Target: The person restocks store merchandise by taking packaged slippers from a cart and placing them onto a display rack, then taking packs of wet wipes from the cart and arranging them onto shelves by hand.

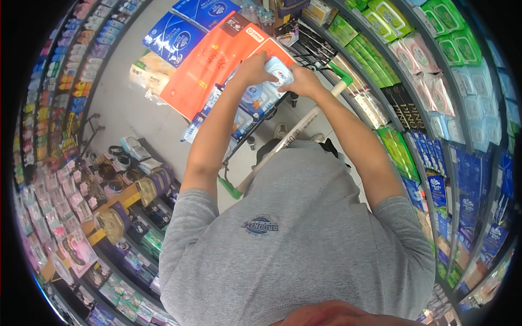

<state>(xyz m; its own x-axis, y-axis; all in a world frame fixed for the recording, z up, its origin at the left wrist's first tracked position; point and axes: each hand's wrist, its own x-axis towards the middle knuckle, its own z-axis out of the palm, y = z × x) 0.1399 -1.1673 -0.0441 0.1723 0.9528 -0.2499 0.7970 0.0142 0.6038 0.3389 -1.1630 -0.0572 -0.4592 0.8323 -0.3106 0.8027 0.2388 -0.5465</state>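
A white and light-blue pack of wipes (279, 74) is gripped between my two hands over the shopping cart. My left hand (254, 70) closes on its left side, with the thumb along the near edge. On the opposite side, my right hand (303, 81) has its thumb and fingers against the pack. Below my hands, more blue and white packs (253, 99) lie in the cart. A large orange-red package (209, 68) rests just beyond and left of my left hand. Some of my fingertips are hidden behind the pack.
The cart's white handle bar (293, 133) with green ends crosses in front of my body. Blue tissue packs (174, 38) and a beige pack (150, 76) lie past the orange-red package. Stocked shelves rise on the right, with green wipes packs (389, 19), and more goods line the left.
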